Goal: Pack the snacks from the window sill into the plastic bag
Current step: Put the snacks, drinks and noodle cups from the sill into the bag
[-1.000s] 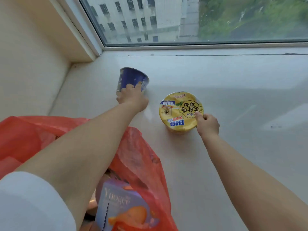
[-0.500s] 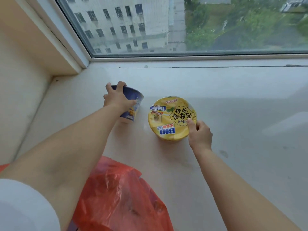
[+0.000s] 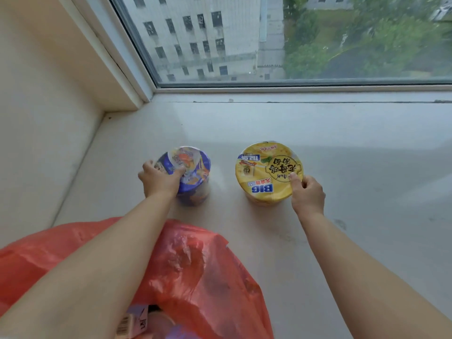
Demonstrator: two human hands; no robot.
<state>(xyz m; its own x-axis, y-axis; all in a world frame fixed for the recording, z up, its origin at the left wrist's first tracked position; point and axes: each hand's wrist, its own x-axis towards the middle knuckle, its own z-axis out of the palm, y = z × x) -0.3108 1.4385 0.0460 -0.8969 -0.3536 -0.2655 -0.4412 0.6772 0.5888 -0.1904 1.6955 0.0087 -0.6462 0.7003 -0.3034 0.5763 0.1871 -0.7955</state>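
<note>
**Print on the yellow bowl lid, little else legible**

The yellow noodle bowl (image 3: 267,171) carries the word "BIG" in white on a blue patch, upside down from here, near the lid's front edge. Large black Chinese characters fill a round badge beside it, too distorted to read. The blue cup (image 3: 189,176) is blurred. A barcode shows on a pack (image 3: 130,322) inside the red bag, its digits illegible.

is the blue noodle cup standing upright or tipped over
Upright: the blue noodle cup stands on the sill, sealed lid facing up, with the left hand gripping its rim.
</note>
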